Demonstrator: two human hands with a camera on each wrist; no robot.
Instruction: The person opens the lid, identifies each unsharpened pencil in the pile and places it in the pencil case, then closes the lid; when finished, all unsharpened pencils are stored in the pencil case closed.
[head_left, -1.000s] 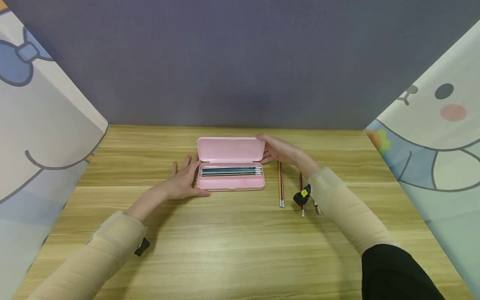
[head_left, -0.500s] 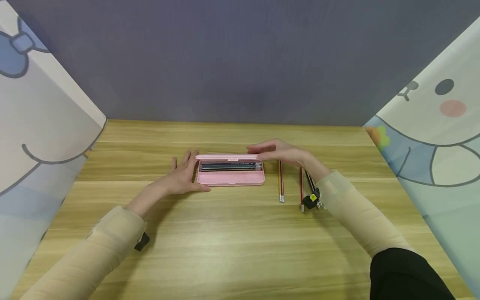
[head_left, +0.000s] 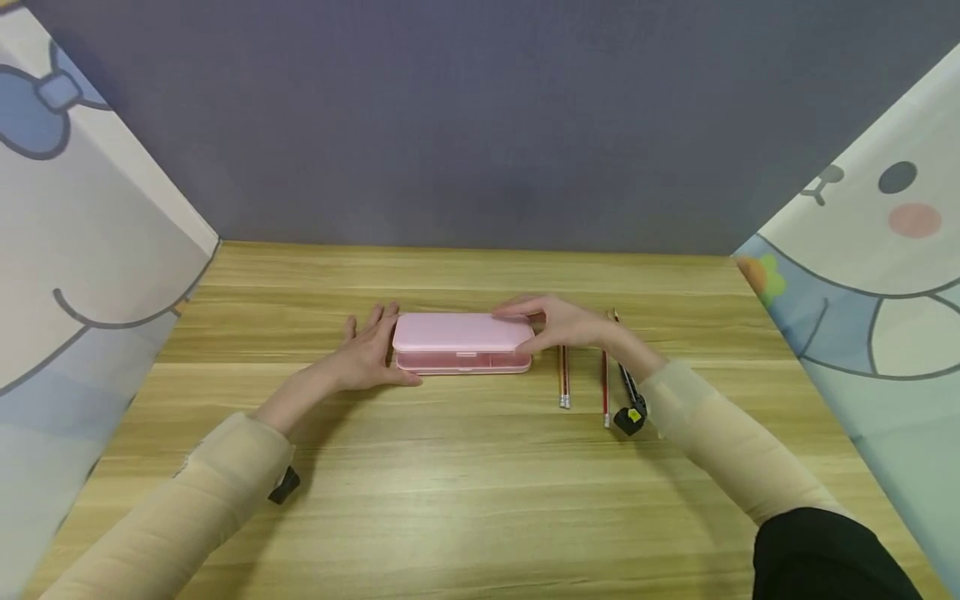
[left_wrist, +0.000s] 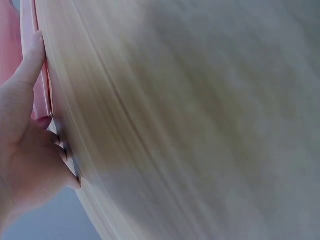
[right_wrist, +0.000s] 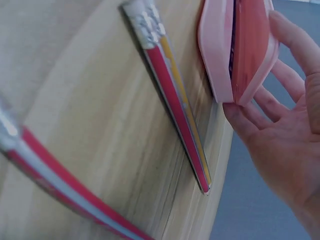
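A pink pencil case (head_left: 442, 365) lies on the wooden table, its hinged lid (head_left: 450, 332) tilted down over the base with a gap along the front. My left hand (head_left: 363, 358) rests at the case's left end, thumb along the front edge and fingers spread straight behind. In the left wrist view, the thumb lies against the case's pink side (left_wrist: 41, 100). My right hand (head_left: 566, 323) grips the lid's right end, thumb at the front edge; the right wrist view shows its fingers (right_wrist: 270, 105) around that end. The lid hides the pencils inside.
Right of the case lie two pencils (head_left: 564, 390), one red and one yellow in the right wrist view. Farther right are a red pencil (head_left: 606, 392) and dark pencils (head_left: 627, 379), partly behind the right wrist and its camera (head_left: 630, 420). A grey panel (head_left: 480, 125) stands behind the table.
The lid has swung from upright forward and down over the base, moved by my right hand, covering the pencils inside. My left hand stays at the left end.
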